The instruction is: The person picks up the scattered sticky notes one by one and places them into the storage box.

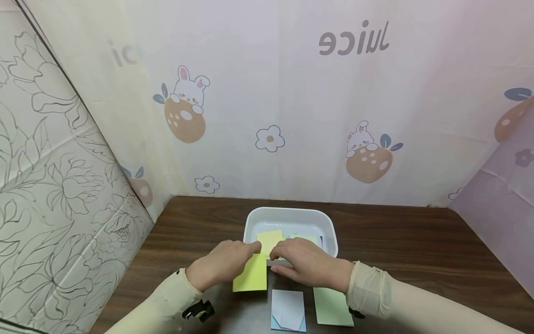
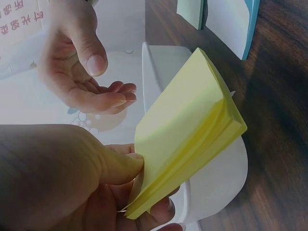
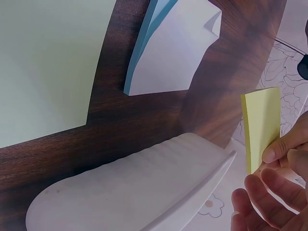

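Note:
My left hand (image 1: 223,265) pinches a yellow sticky-note pad (image 1: 251,274) by one end, thumb on its face and fingers behind. In the left wrist view the pad (image 2: 178,115) is tilted, and its edge shows the sheets parting into layers. My right hand (image 1: 308,262) hovers just right of the pad at the near rim of a white plastic bin (image 1: 288,211). Its fingers are loosely bent and empty in the left wrist view. Inside the bin lie a yellow note (image 1: 269,240) and a pale green one (image 1: 308,238), partly hidden by my right hand.
On the dark wood table (image 1: 396,241), nearer me than the bin, lie a light blue pad with a white folded top sheet (image 1: 288,307) and a pale green pad (image 1: 332,307), partly under my right forearm. A printed curtain (image 1: 271,93) hangs behind the table.

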Available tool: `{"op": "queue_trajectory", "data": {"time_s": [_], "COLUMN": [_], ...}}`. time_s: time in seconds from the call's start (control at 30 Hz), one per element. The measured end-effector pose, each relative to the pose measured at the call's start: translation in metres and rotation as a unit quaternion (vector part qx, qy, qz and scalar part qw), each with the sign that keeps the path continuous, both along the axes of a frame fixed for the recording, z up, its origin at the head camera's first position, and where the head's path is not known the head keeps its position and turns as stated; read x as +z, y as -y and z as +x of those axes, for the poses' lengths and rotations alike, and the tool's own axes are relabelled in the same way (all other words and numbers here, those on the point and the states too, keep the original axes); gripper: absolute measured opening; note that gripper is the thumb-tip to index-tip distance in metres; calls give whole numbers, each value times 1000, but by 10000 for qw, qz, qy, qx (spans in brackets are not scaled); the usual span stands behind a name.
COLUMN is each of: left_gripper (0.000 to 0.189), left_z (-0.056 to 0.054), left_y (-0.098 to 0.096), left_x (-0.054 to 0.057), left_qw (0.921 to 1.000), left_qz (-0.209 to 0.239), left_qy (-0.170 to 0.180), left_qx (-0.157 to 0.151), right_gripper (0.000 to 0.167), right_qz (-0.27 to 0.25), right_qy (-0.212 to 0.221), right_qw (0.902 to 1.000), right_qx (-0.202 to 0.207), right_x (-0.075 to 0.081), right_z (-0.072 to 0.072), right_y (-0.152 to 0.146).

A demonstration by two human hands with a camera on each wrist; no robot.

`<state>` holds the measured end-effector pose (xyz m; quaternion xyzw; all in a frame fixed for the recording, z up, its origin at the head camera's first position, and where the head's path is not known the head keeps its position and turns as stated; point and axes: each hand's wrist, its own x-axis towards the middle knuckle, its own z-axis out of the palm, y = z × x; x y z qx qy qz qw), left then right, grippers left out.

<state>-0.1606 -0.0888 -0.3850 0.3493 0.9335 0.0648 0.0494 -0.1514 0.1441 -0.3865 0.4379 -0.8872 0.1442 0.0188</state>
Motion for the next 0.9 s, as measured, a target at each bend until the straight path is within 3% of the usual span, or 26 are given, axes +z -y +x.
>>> {"op": "queue_trajectory", "data": {"time_s": [0.3,0.9], "left_gripper": [26,25], "left_z": [-3,-11], "left_y": [0,-1], "left_x": [4,12], "left_qw": [9999,9998], "left_qz": [22,1], "left_qy": [108,-20], "left_qx": [108,181], "right_gripper": [19,21], "right_qz": [-71,-59], "right_qy": [-25,-37], "right_qw": [9999,9998], "right_qx": [-104,-212], "right_x": [1,2], "right_z": [-2,-4], "right_y": [-3,-7]}}
